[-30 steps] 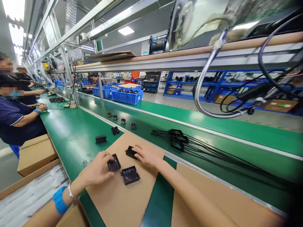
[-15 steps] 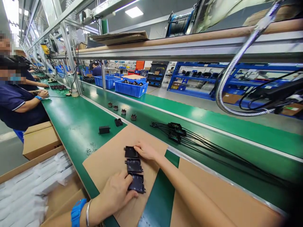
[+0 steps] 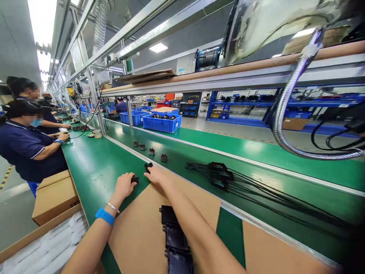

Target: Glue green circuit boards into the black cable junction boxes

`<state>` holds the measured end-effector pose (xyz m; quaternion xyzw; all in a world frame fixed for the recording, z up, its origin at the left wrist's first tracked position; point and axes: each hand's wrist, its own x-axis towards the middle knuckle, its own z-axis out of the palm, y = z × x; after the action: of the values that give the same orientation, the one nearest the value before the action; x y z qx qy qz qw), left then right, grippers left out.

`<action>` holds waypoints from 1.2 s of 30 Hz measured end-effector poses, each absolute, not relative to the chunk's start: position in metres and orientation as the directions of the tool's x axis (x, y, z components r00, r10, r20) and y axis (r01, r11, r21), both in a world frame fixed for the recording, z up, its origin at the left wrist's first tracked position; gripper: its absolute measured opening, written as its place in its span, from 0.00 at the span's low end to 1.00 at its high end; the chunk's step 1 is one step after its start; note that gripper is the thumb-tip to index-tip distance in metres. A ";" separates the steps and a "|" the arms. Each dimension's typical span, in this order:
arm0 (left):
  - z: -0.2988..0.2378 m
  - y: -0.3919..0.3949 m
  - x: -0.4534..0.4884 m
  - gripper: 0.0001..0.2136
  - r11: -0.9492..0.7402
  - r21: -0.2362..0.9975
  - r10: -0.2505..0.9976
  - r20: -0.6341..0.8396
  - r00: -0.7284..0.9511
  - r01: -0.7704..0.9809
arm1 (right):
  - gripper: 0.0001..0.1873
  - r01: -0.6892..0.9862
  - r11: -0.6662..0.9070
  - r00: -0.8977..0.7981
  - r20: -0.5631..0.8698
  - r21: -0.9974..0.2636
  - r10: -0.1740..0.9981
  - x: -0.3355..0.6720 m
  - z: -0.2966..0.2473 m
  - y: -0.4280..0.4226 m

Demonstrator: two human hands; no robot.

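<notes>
Finned block (image 3: 136,178) | left grip (image 3: 124,186): curled round | right grip (image 3: 155,175): touching casing (image 3: 148,166)

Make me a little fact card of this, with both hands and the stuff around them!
Left hand: touching a black part
Right hand: at another black part
Cardboard: three black trays in a row, partly hidden by the right arm
Round parts: four, in a line beyond the hands
Cables: black, right of the round parts

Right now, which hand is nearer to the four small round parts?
The right hand: it is at a small black part, just short of the round parts; the left hand is farther off, leftward, at a ribbed black piece.
</notes>
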<state>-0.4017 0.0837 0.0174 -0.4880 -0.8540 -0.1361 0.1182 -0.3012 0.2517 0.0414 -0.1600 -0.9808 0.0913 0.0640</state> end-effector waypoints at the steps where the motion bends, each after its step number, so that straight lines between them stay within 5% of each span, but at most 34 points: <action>1: 0.015 0.080 -0.401 0.11 0.491 0.099 0.805 0.329 -0.495 0.865 | 0.17 0.307 0.931 -0.941 0.079 -0.198 0.328 -0.304 0.041 0.254; 10: -0.006 -0.010 -0.305 0.12 0.282 0.103 0.911 0.283 -0.300 0.954 | 0.11 0.190 0.956 -0.977 0.051 -0.223 0.206 -0.188 0.024 0.263; 15: -0.025 -0.046 -0.248 0.14 -0.016 0.207 0.860 0.503 -0.092 0.978 | 0.13 0.159 0.954 -0.981 0.071 -0.254 0.182 -0.119 0.020 0.224; 19: -0.050 -0.058 -0.211 0.09 -0.350 0.062 0.683 0.700 0.210 0.935 | 0.33 0.171 0.949 -0.980 0.052 -0.263 0.191 -0.106 0.017 0.202; 21: -0.056 -0.060 -0.193 0.09 -0.428 -0.001 0.662 0.680 0.315 0.904 | 0.34 0.195 0.946 -0.976 0.042 -0.261 0.212 -0.108 0.013 0.197; 24: -0.044 -0.060 -0.176 0.08 -0.463 0.078 0.771 0.527 0.358 0.883 | 0.28 0.215 0.941 -0.971 0.047 -0.262 0.235 -0.111 0.007 0.193; 27: -0.017 -0.058 -0.175 0.21 -0.457 0.300 0.875 0.322 0.362 0.838 | 0.29 0.208 0.940 -0.971 0.060 -0.271 0.233 -0.110 0.005 0.192; 30: 0.001 -0.054 -0.182 0.20 -0.367 0.455 0.925 0.265 0.271 0.811 | 0.29 0.200 0.937 -0.969 0.082 -0.286 0.231 -0.107 0.005 0.192; 36: 0.004 -0.031 -0.192 0.12 -0.105 0.456 0.992 0.104 0.064 0.884 | 0.25 0.132 0.944 -0.978 0.117 -0.303 0.175 -0.109 0.004 0.194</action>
<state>-0.1916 -0.0306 0.0038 -0.7165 -0.6547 -0.1980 -0.1370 -0.1092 0.1941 0.0038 -0.0781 -0.9833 0.1485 0.0711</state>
